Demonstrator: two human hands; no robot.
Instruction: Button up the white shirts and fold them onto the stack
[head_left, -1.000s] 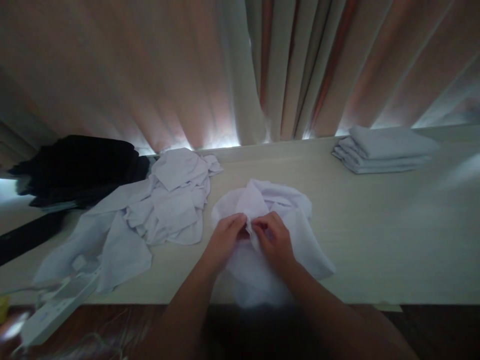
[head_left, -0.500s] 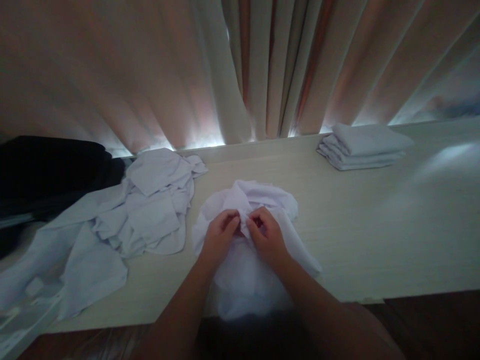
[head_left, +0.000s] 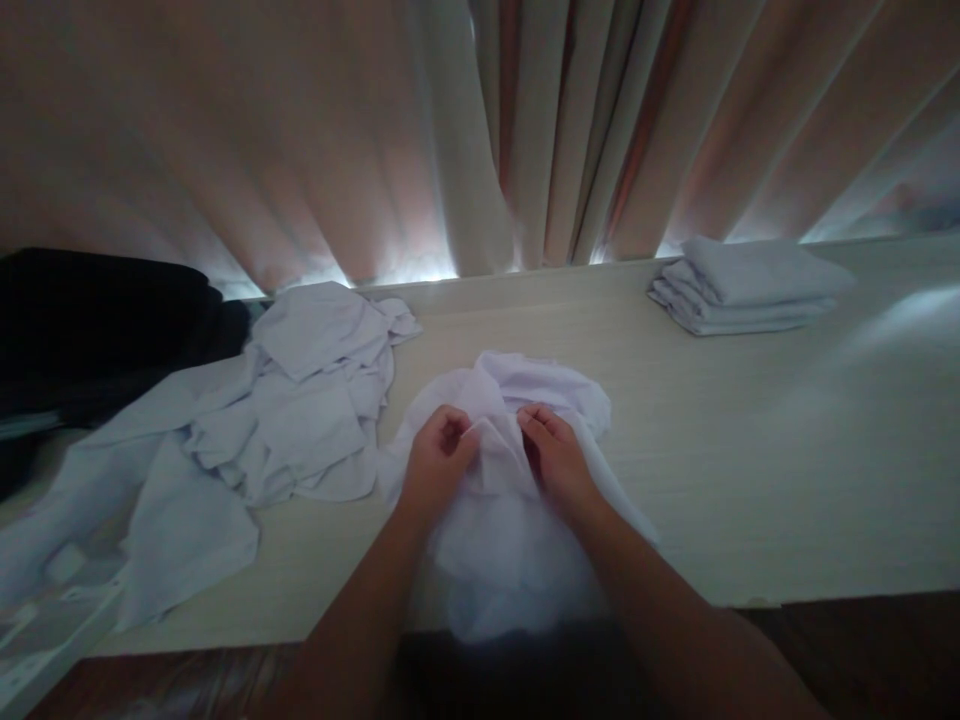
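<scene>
A crumpled white garment [head_left: 499, 540], probably a shirt though its kind is not plain, lies bunched in the middle of the table, its near part hanging toward my body. My left hand [head_left: 442, 450] pinches a fold of it between thumb and fingers. A short way to the right, my right hand [head_left: 551, 445] pinches another part of the same cloth. Between the two hands a strip of fabric is spread out.
Rumpled white garments [head_left: 307, 400] are heaped on the left, beside dark folded cloth [head_left: 97, 330]. At the back right sits a stack of folded white cloth [head_left: 750, 285]. Curtains [head_left: 315, 140] hang behind the pale table [head_left: 750, 470]. A white frame [head_left: 75, 620] stands at the lower left.
My hands have moved apart, so more cloth shows between them. The whole view has shifted slightly; the heap and the folded stack lie as before.
</scene>
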